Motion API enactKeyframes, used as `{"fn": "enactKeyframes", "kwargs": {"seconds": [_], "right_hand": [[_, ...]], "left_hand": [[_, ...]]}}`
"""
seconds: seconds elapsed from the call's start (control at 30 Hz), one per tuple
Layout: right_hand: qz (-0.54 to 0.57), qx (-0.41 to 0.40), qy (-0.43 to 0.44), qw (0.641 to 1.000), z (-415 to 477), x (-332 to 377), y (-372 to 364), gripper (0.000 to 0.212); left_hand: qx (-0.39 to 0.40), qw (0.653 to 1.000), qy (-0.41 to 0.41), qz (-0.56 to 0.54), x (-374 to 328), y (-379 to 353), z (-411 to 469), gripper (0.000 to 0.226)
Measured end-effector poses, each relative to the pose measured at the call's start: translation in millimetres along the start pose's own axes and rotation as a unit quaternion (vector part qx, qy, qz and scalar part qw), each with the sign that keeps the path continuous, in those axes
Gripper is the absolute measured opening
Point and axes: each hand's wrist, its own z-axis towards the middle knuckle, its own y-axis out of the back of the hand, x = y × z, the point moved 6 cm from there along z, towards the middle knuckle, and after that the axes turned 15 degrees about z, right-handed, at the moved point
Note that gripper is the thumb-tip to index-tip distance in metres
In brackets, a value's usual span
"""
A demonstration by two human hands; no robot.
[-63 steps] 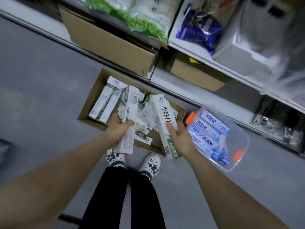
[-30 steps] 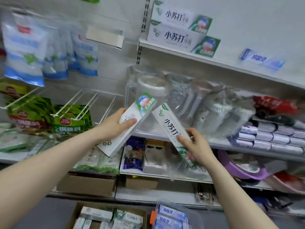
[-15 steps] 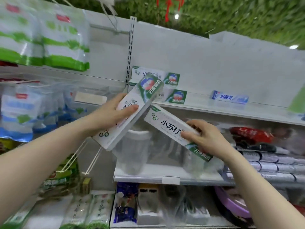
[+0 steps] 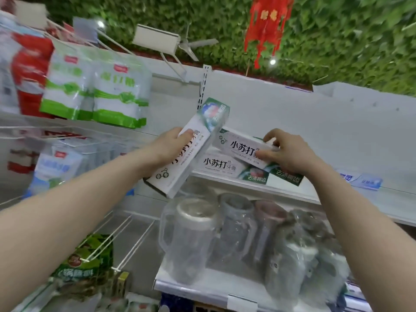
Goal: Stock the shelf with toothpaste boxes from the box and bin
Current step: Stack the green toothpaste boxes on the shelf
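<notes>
The left hand (image 4: pixel 173 146) is wrapped around the first toothpaste box (image 4: pixel 193 154), thumb on its printed face. The box is white with a green end and points up and to the right, just in front of the shelf upright. The right hand (image 4: pixel 290 154) grips the second toothpaste box (image 4: pixel 240 146) of the same kind, fingers curled over its top edge. This box lies almost level, resting on the stocked box (image 4: pixel 221 166) that sits at the left end of the white shelf (image 4: pixel 394 199).

Half a second ago the right hand held its box lower, in front of and below the shelf edge; it has since been lifted onto the stack. The left hand's box has risen too and keeps its slant. The view has tipped upward, so a leafy green ceiling now fills the top.

By count, three green-and-white toothpaste boxes show: one in each hand and one on the shelf. Whether another lies behind them cannot be told. One blue box (image 4: pixel 360 179) lies farther right on the same shelf. On the shelf below stand at least four plastic-wrapped jugs (image 4: pixel 191 235). Two green-banded bags (image 4: pixel 119 95) hang at the left, and one red lantern (image 4: pixel 267 28) hangs overhead.
</notes>
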Motion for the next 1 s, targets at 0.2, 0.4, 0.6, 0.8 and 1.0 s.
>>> {"fn": "enactKeyframes", "kwargs": {"seconds": [0.2,0.4,0.6,0.8,1.0], "right_hand": [[-0.029,0.03,0.012,0.999,51.7,7.7,-20.9,0.048],[-0.095,0.021,0.029,0.995,67.0,13.0,-46.9,0.045],[0.131,-0.201,0.096,0.966,11.6,15.8,-38.4,0.037],[0.327,-0.069,0.025,0.942,-43.8,17.1,-64.8,0.022],[0.413,0.014,-0.026,0.91,-71.7,-8.1,-58.0,0.024]], "left_hand": [[0.0,0.999,0.011,0.039,25.2,-5.6,-1.0,0.058],[-0.015,0.997,-0.017,0.076,31.1,-8.8,-3.8,0.022],[0.026,0.989,-0.072,0.126,29.4,-24.6,-12.6,0.022],[0.076,0.971,-0.144,0.176,10.2,-44.0,-22.0,0.034],[0.117,0.951,-0.183,0.219,-7.9,-52.5,-21.5,0.046]]}}
